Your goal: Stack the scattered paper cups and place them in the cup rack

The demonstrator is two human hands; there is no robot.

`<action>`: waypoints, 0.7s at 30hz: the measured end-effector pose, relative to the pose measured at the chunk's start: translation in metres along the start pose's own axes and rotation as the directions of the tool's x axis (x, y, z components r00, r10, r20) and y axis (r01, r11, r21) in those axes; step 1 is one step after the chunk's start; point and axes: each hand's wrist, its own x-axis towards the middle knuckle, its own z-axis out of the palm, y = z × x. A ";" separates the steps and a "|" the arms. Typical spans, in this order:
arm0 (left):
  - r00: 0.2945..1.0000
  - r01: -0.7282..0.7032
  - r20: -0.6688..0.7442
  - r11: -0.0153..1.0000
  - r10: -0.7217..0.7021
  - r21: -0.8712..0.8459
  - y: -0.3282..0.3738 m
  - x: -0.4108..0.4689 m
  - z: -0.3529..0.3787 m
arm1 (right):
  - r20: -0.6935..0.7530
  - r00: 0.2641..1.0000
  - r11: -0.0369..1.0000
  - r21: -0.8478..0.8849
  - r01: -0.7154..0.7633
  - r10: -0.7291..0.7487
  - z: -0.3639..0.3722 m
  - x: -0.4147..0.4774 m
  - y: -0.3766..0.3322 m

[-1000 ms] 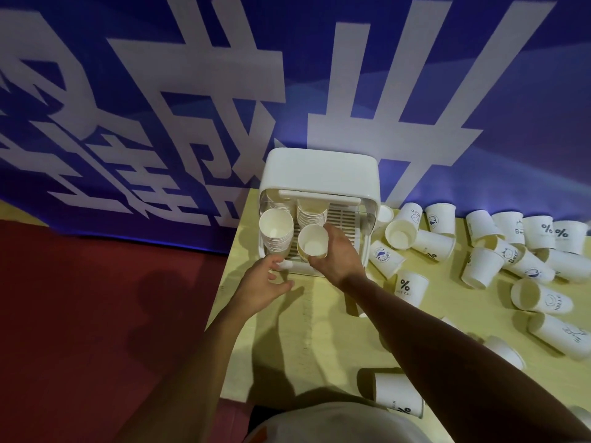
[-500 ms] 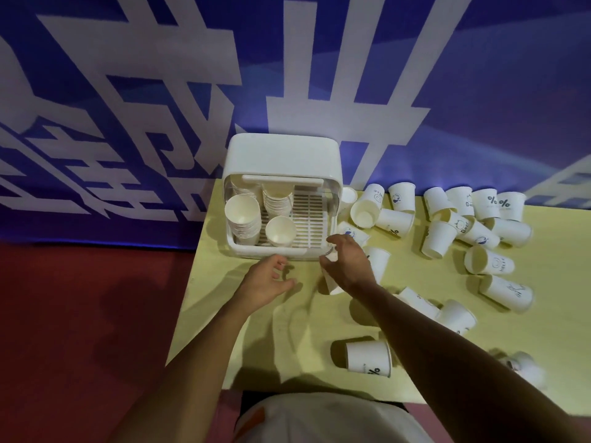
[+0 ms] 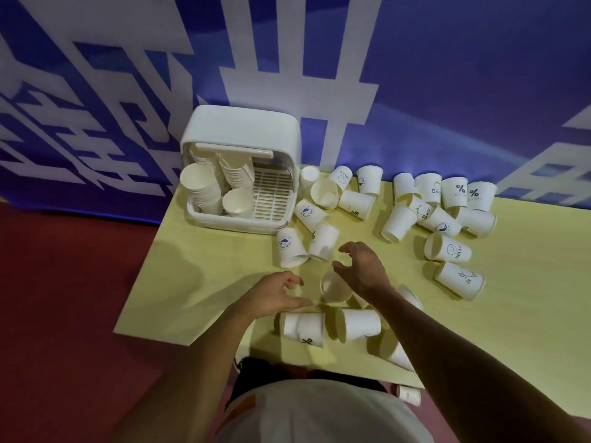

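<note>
Paper cups (image 3: 447, 249) lay tipped on their sides across the yellow counter (image 3: 198, 282). Most were in a loose heap from twelve to three o'clock of the hands, and a few more lay at six o'clock, close to the person's body. A stray cup (image 3: 409, 394) sat off the counter's near edge at five o'clock.

The white cup rack (image 3: 240, 129) stood at eleven o'clock against the blue banner (image 3: 447, 75). Three nested stacks (image 3: 201, 187) already sat in its left half.

The left hand (image 3: 275, 294) hung low over the counter, fingers loosely curled and holding nothing. The right hand (image 3: 361, 266) was spread in a claw, thumb and fingers apart, just above the nearest cup (image 3: 335, 287), which lay with its mouth toward nine o'clock. Whether a fingertip touched it could not be told.

These cups looked very light and thin-walled, so they would likely roll at a nudge and crease under a hard squeeze. A gentle grip round the middle of the wall seemed the safest hold. Each cup would need its mouth turned the same way before it could nest.
</note>
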 end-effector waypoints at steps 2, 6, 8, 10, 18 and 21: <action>0.999 0.032 -0.006 0.999 -0.032 -0.003 0.006 -0.004 0.019 | 0.041 0.999 0.999 0.000 0.032 -0.032 -0.007 -0.004 0.013; 0.997 0.075 -0.011 0.997 -0.074 0.032 0.015 -0.016 0.045 | 0.087 0.993 0.996 0.031 0.079 -0.082 -0.016 -0.008 0.031; 0.995 0.095 -0.045 0.993 -0.092 0.075 0.020 -0.023 0.055 | 0.115 0.986 0.992 0.042 0.117 -0.121 -0.017 -0.012 0.038; 0.991 0.119 -0.081 0.980 -0.107 0.159 0.024 -0.031 0.064 | 0.131 0.977 0.985 0.041 0.165 -0.169 -0.015 -0.016 0.043; 0.985 0.168 -0.041 0.914 -0.165 0.369 0.017 -0.041 0.088 | 0.228 0.915 0.926 -0.106 0.363 -0.333 0.001 -0.024 0.049; 0.986 0.164 -0.095 0.895 -0.137 0.415 0.009 -0.040 0.092 | 0.263 0.896 0.903 -0.145 0.403 -0.358 0.009 -0.023 0.047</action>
